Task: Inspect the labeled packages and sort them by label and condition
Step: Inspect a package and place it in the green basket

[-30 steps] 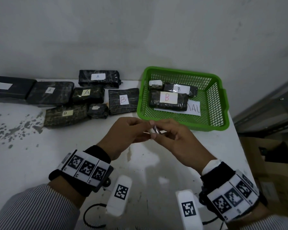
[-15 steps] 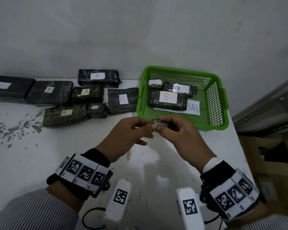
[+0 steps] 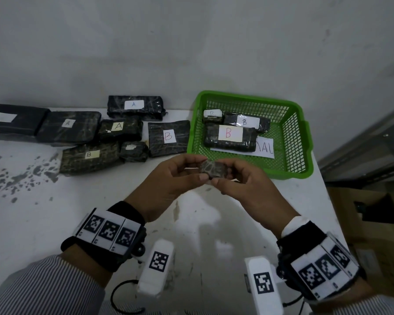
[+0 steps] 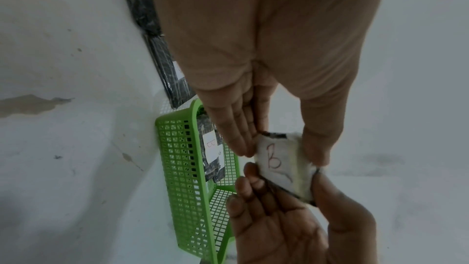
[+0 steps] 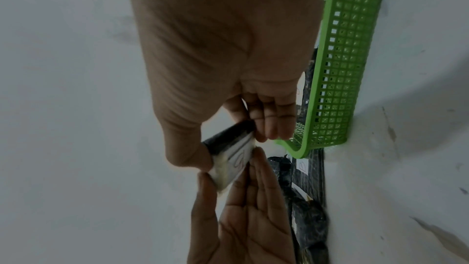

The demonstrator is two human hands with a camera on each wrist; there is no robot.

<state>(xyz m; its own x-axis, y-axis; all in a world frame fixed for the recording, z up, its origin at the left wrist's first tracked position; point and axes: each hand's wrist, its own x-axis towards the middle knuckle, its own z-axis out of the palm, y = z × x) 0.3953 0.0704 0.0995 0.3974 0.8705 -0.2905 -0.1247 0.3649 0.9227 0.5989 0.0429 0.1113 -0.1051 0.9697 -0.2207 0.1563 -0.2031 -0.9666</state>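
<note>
A small black wrapped package (image 3: pixel 214 168) is held above the table just in front of the green basket (image 3: pixel 305 137). My left hand (image 3: pixel 201 168) pinches its left end and my right hand (image 3: pixel 223 173) pinches its right end. Its dark side faces the head view. In the left wrist view its underside carries a white label with a red "B" (image 4: pixel 275 161), between thumb and fingers of my left hand (image 4: pixel 279 152). The right wrist view shows the package (image 5: pixel 228 156) edge-on in my right hand (image 5: pixel 228 144). The basket holds three packages, two of them labelled B (image 3: pixel 229 137) (image 3: pixel 246 121).
Several black packages lie left of the basket along the wall, labelled A (image 3: pixel 134 106) (image 3: pixel 118 128) and B (image 3: pixel 168 137) (image 3: pixel 89 156). A paper sheet (image 3: pixel 265 149) lies in the basket. Cardboard boxes (image 3: pixel 373 223) stand past the table's right edge.
The small package has been turned between my hands, from edge-on with white showing to its dark side up. Both hands have risen a little toward the basket.
</note>
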